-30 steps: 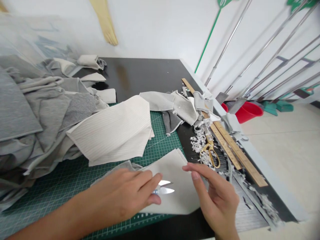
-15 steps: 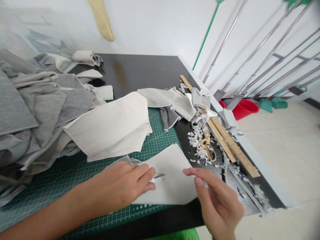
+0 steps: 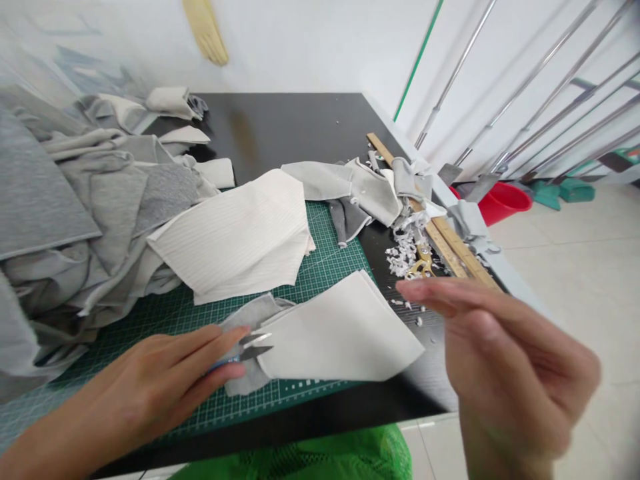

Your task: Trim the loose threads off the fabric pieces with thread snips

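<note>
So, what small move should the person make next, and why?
Probably the raised right hand should come down and press the pale flat cloth piece steady: it is clear of the cloth, while the left hand holds open steel snips at the cloth's edge.

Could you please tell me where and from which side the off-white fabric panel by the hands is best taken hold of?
Probably by its pointed right corner, coming from the right with the right hand. On the off-white fabric panel, that corner reaches past the green cutting mat over the black tabletop, well away from the small snips that the left hand holds at the panel's other end.
</note>
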{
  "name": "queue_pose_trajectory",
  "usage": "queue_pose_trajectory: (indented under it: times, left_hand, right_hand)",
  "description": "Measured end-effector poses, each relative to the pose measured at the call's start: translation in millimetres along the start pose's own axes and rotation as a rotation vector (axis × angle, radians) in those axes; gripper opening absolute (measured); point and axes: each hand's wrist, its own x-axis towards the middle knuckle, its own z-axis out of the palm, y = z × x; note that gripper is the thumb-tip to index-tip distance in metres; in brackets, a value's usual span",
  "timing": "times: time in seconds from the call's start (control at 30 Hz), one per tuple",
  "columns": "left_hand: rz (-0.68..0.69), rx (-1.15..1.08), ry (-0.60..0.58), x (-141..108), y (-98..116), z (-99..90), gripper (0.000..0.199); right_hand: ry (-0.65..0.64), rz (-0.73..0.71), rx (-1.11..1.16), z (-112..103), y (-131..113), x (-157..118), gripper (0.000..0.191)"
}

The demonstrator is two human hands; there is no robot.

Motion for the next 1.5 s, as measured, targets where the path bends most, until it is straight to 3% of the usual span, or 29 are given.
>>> queue_pose_trajectory:
  times: [0.17, 0.33, 0.53, 0.7, 0.8, 0.97, 1.23, 1.37, 1.5]
  left_hand:
    - [0.083, 0.046, -0.01, 8.7, -3.4, -2.1, 0.031]
    - [0.061, 0.06, 0.033, -0.2, -10.3, -0.3, 0.027]
    - [0.004, -0.038, -0.02, -0.5, -21.2, -0.7, 0.038]
    - [0.092, -0.02, -0.032, 9.7, -36.8, -7.0, 0.023]
    - [0.149, 0.008, -0.052, 15.3, -38.6, -11.1, 0.025]
    - [0.105, 0.006, -0.044, 17.8, -32.0, -8.7, 0.037]
    - [0.114, 0.024, -0.019, -9.8, -32.8, -4.7, 0.028]
    - [0.064, 0.018, -0.058, -3.6, -29.4, -7.8, 0.039]
    - [0.122, 0.023, -0.043, 5.5, -33.0, -8.0, 0.026]
  right_hand:
    - [-0.104, -0.052, 0.139, 7.4, -23.8, 28.6, 0.019]
    - [-0.164, 0.005, 0.203, 24.2, -22.6, 20.8, 0.019]
    - [-0.264, 0.095, 0.293, 32.9, 5.1, 21.3, 0.018]
    - [-0.446, 0.19, 0.183, 43.3, 36.2, 35.7, 0.015]
    - [-0.529, 0.201, 0.107, 51.9, 50.9, 39.3, 0.018]
    - [-0.517, 0.222, 0.116, 57.5, 65.3, 33.8, 0.019]
    - [-0.536, 0.267, 0.142, 55.3, 70.3, 26.7, 0.017]
    - [-0.541, 0.265, 0.12, 54.7, 71.2, 26.2, 0.018]
    - [-0.537, 0.276, 0.125, 55.1, 72.1, 25.4, 0.017]
